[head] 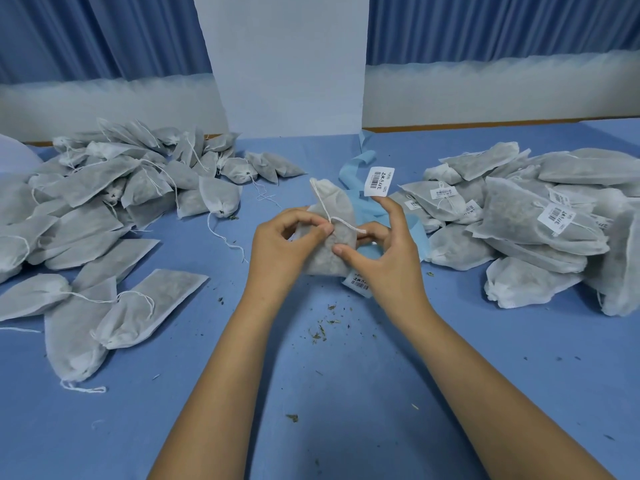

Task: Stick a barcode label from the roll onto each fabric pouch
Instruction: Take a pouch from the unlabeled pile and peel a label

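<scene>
In the middle of the blue tabletop (pixel 311 393), both hands hold one grey fabric pouch (pixel 341 209) just above the surface. The left hand (pixel 277 247) has its grip closed on the pouch's left edge, thumb and forefinger pinching the cloth where the white drawstring (pixel 323 207) crosses it. The right hand (pixel 384 258) clamps the pouch's right side between thumb and curled fingers, while its forefinger points up and away with a barcode label (pixel 379 181) stuck to the fingertip, clear of the pouch. Behind the pouch lies a pale blue backing strip (pixel 355 166), curling toward the far side. A second label (pixel 359 285) peeks out on the near side, under the right hand.

To the left sits a heap of unlabelled pouches (pixel 104 188), their strings trailing loose. To the right is a stack of labelled pouches (pixel 519 216), barcodes facing up. Dried herb crumbs (pixel 320 330) are scattered on the tabletop between the forearms. At the far edge stands a white panel (pixel 287 64) with blue curtains (pixel 104 32) on either side.
</scene>
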`<state>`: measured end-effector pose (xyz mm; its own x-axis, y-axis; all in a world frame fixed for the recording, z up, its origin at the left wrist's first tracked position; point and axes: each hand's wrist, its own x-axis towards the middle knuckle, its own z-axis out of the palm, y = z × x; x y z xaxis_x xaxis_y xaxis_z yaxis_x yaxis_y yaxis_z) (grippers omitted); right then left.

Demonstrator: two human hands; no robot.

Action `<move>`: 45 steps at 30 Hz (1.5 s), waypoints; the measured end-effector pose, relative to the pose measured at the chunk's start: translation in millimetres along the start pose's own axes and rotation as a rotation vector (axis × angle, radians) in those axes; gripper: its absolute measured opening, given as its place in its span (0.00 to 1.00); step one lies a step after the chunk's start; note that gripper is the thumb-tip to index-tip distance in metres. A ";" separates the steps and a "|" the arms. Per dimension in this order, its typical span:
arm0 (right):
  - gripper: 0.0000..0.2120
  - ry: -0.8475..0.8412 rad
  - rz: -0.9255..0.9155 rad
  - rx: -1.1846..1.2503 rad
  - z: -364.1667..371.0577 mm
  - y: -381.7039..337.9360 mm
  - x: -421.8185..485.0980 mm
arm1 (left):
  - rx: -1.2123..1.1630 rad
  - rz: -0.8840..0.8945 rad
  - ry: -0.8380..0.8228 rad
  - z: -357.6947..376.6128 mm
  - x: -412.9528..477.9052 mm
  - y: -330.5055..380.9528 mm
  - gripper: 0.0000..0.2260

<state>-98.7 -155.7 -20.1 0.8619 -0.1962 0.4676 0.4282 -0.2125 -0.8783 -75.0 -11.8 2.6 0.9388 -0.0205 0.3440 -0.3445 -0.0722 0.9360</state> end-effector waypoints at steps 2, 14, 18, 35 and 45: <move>0.37 -0.010 0.006 0.014 -0.7 -0.2 0.2 | -0.059 -0.018 -0.035 -0.9 0.0 -0.1 0.10; 0.37 -0.044 0.036 0.079 -4.0 -1.7 0.0 | -0.011 0.041 -0.222 -6.9 -3.2 7.0 0.16; 0.36 -0.003 0.049 0.133 -4.8 -1.2 2.2 | -0.011 0.076 -0.222 -5.4 -5.4 10.2 0.14; 0.07 -0.057 -0.178 -0.146 -5.1 -19.5 -5.3 | 0.074 0.125 -0.217 -0.3 -5.8 5.0 0.21; 0.10 0.033 -0.129 -0.203 -5.0 -19.7 -5.7 | 0.011 0.179 -0.308 -1.4 -6.5 5.2 0.24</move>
<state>-113.4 -155.2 -5.0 0.7930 -0.1851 0.5804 0.4680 -0.4248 -0.7749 -83.0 -10.6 5.3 0.8216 -0.3335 0.4624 -0.5054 -0.0509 0.8614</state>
